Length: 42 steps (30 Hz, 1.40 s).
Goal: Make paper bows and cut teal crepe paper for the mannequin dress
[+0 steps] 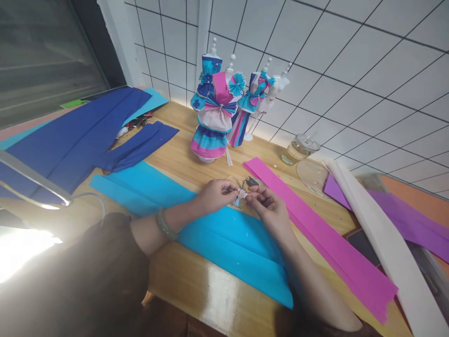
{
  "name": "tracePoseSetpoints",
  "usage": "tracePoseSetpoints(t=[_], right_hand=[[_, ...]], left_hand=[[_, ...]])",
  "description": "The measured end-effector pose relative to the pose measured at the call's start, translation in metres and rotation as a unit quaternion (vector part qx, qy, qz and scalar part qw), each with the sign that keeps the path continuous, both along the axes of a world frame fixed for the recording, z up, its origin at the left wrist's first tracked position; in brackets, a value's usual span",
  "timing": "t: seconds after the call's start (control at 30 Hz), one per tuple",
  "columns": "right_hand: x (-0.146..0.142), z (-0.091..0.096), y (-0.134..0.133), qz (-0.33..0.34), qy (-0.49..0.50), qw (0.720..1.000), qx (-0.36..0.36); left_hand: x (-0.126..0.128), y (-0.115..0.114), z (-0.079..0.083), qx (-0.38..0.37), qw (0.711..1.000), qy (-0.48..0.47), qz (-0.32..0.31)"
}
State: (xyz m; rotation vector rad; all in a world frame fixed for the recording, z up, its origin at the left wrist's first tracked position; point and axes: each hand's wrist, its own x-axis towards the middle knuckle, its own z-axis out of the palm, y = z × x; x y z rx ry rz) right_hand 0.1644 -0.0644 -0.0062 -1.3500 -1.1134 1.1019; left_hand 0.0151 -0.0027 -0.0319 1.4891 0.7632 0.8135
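Observation:
Both hands meet over the light-blue crepe paper (pixel 224 238) that lies across the table. Between them is a small white pleated paper piece (pixel 242 193), fanned out like a bow. My left hand (pixel 220 195) pinches its left side, thumb against fingers. My right hand (pixel 268 206) has its thumb and forefinger closed on the right side, the other fingers curled. A bit of blue pleated paper (pixel 236 202) shows just below the white one. Close behind my right fingers lies a dark metal tool (pixel 253 181), partly hidden, its kind unclear.
Small dress forms in paper dresses (pixel 215 112) stand at the back. A lidded glass (pixel 300 149) stands right of them. Pink (pixel 322 238), white (pixel 386 234) and purple paper (pixel 410 215) lie right, dark-blue paper (pixel 80 135) left. A bright lamp (pixel 24 248) is at lower left.

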Motion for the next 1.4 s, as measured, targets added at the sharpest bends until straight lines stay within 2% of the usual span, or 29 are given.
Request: tracePoseSetpoints(t=[0.2, 0.43, 0.77, 0.97, 1.07, 1.2, 1.3, 1.4], right_hand=[[-0.005, 0.002, -0.001, -0.024, -0.014, 0.999, 0.018], [-0.003, 0.0, 0.001, -0.064, 0.004, 0.998, 0.029], [-0.003, 0.001, 0.001, -0.067, 0.014, 0.997, 0.032], [0.0, -0.005, -0.001, -0.051, -0.095, 0.991, 0.081], [0.001, -0.005, -0.003, -0.029, -0.227, 0.964, 0.135], [0.002, -0.004, -0.004, 0.038, -0.398, 0.887, 0.232], [0.004, -0.005, -0.004, 0.078, -0.49, 0.833, 0.245], [0.006, -0.007, -0.004, 0.09, -0.531, 0.807, 0.244]], left_hand=[[-0.001, 0.001, 0.0, 0.025, 1.0, 0.0, 0.017], [-0.002, 0.004, 0.003, -0.009, 0.998, -0.049, 0.041], [-0.001, 0.002, 0.01, -0.12, 0.988, -0.09, 0.031], [-0.002, 0.003, 0.012, -0.177, 0.979, -0.099, 0.023], [-0.002, 0.003, 0.014, -0.201, 0.974, -0.104, 0.028], [-0.001, 0.002, 0.015, -0.212, 0.972, -0.101, 0.022], [-0.001, 0.002, 0.012, -0.204, 0.975, -0.093, 0.002], [-0.002, 0.002, 0.008, -0.194, 0.977, -0.093, -0.014]])
